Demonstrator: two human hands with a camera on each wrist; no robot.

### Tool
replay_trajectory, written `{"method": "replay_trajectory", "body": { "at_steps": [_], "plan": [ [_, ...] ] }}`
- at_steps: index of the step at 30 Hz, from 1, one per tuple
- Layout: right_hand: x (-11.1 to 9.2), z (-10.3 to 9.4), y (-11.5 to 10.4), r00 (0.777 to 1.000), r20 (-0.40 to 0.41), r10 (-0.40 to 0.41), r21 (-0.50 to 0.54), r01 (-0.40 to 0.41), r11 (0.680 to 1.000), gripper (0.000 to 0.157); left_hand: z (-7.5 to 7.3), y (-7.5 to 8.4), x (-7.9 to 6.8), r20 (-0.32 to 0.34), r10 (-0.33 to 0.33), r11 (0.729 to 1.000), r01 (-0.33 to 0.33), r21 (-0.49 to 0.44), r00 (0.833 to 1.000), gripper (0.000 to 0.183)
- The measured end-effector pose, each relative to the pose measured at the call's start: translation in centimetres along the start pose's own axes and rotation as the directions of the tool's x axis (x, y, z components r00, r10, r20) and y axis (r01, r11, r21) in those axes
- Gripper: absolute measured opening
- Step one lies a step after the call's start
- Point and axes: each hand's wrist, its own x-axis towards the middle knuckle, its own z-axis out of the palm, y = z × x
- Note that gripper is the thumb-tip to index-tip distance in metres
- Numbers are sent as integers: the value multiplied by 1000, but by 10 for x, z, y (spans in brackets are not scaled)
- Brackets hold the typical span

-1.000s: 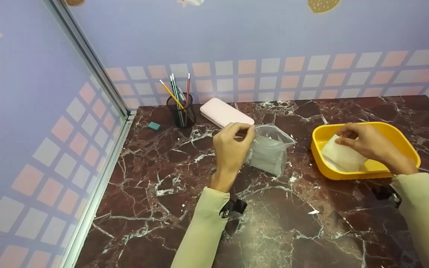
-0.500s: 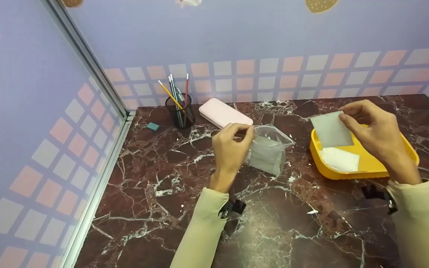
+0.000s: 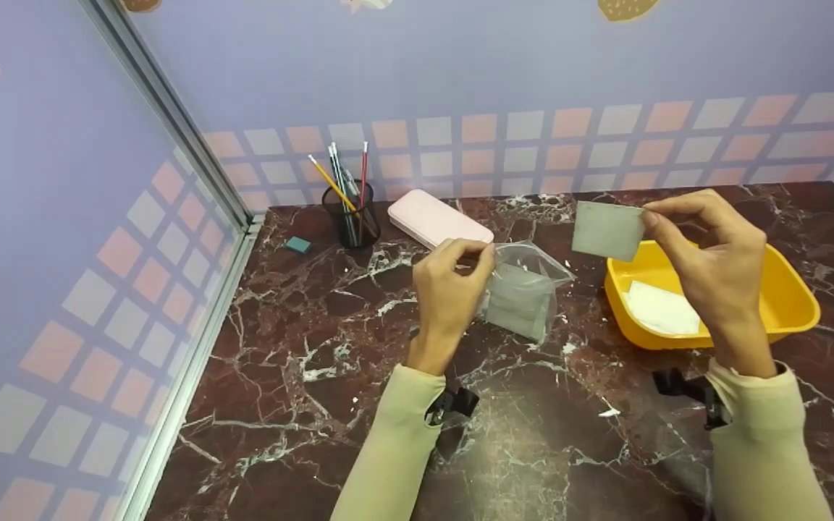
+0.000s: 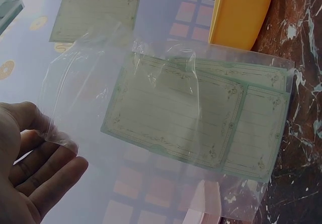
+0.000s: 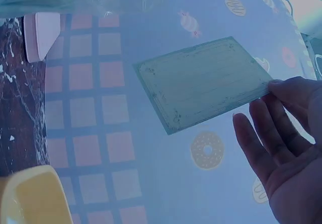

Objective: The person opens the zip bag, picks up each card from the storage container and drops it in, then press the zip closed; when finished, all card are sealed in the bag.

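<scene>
My left hand [image 3: 452,289] pinches the upper edge of a clear plastic zip bag [image 3: 525,297], whose mouth gapes toward the right. Several bordered, lined paper cards [image 4: 173,110] lie inside the bag, overlapping in the left wrist view. With thumb and forefinger, my right hand [image 3: 721,253] holds one similar card [image 3: 607,230] by its edge, raised above the left rim of a yellow tray [image 3: 793,289]. In the right wrist view the card's ornate border and ruled lines show. More white cards [image 3: 659,307] lie in the tray's left part, partly behind the right hand.
A pink case [image 3: 439,217] sits just behind the left hand. Beyond it stand a black mesh cup [image 3: 352,224] of pencils and a small teal block [image 3: 298,245]. Walls border the marble table [image 3: 301,434] at the back and left. White scraps dot its surface.
My right hand has lifted a card out of the yellow tray and carried it left toward the bag, turning it more level. The left hand and bag have stayed in place.
</scene>
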Motion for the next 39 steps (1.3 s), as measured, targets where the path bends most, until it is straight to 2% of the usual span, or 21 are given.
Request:
{"method": "replay_trajectory", "body": {
  "at_steps": [6,12,17,30,39],
  "plan": [
    [-4,8,-6,1000,-22,-1,16,1,1000,11,0,1,0,-7,6,1000,-6,8,1000,5],
    [-8,19,-13,997,-72,-34,67,39,997,14,-1,2,0,-7,6,1000,-6,7,1000,5],
    [-13,30,-17,995,-76,-65,91,72,993,16,-1,2,0,-6,2,1000,-2,14,1000,5],
    [-23,50,-15,991,-15,-131,110,131,985,19,0,3,0,-8,20,999,-20,34,1000,5],
    [-29,61,-4,981,91,-171,9,171,985,18,0,3,0,-6,22,999,-22,36,1000,5]
  ]
}}
